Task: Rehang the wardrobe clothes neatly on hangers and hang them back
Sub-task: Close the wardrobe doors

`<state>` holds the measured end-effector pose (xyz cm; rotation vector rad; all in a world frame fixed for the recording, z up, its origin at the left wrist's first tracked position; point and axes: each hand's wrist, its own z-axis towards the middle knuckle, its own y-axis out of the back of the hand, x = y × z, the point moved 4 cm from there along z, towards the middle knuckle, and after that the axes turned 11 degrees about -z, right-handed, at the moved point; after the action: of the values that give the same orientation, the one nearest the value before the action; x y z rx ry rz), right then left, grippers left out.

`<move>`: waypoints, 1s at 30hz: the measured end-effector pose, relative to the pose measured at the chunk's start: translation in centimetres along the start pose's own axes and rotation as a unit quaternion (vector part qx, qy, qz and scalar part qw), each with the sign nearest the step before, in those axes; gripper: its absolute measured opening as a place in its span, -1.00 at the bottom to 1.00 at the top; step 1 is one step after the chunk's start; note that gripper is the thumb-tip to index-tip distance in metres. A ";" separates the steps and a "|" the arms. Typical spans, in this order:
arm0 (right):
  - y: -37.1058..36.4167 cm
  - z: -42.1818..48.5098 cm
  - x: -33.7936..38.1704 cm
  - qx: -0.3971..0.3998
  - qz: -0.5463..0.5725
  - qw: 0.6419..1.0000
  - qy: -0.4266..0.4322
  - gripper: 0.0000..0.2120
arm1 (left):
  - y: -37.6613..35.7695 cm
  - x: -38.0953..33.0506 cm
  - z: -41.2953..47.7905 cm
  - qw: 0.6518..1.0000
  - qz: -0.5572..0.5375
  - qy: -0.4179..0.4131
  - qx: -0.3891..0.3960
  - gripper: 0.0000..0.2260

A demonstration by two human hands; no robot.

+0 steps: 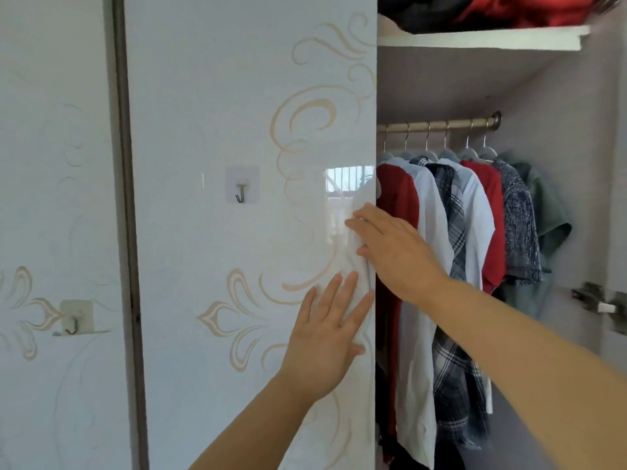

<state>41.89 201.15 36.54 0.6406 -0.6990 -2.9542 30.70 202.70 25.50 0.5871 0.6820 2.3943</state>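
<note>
A glossy white wardrobe door (237, 130) with beige swirl patterns fills the middle of the head view. My left hand (325, 330) lies flat on the door near its right edge, fingers straight. My right hand (390, 245) is higher, its straight fingers on the same door edge. Right of the door the wardrobe stands open. Several garments hang on hangers from a metal rail (441, 124): a red shirt (395, 212), a white shirt (431, 232), a plaid shirt (451, 212), another red top (492, 212), a speckled blue top (519, 225) and a green one (549, 212).
An adhesive hook (241, 191) sticks to the door; a second hook (75, 320) is on the left panel. A shelf (481, 39) above the rail carries red and dark folded clothes. A metal hinge (593, 300) sits on the right wardrobe wall.
</note>
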 end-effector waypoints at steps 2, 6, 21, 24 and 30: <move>-1.0 0.6 -0.5 0.019 -0.006 1.000 -0.006 -0.61 | -1.1 0.6 0.9 1.000 0.001 -0.008 -0.012 -0.27; -3.3 1.5 -1.2 0.044 -0.018 0.999 -0.024 -0.53 | -3.5 1.9 2.4 0.999 0.000 -0.026 -0.019 -0.30; -3.9 1.0 -1.4 0.019 -0.019 0.998 -0.057 -0.45 | -5.7 3.2 2.8 0.987 -0.081 -0.100 -0.096 -0.36; -2.3 0.1 -2.0 0.040 -0.036 0.995 -0.079 -0.43 | -4.8 2.4 3.0 0.984 -0.114 -0.087 -0.108 -0.49; 3.6 -5.1 -4.3 0.039 -0.131 0.982 -0.129 -0.45 | -3.6 -2.6 4.3 0.950 -0.251 -0.107 -0.149 -0.64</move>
<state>47.64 196.35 35.62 0.3813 -0.8096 -3.3081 36.40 205.06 26.09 0.4676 0.3147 1.8734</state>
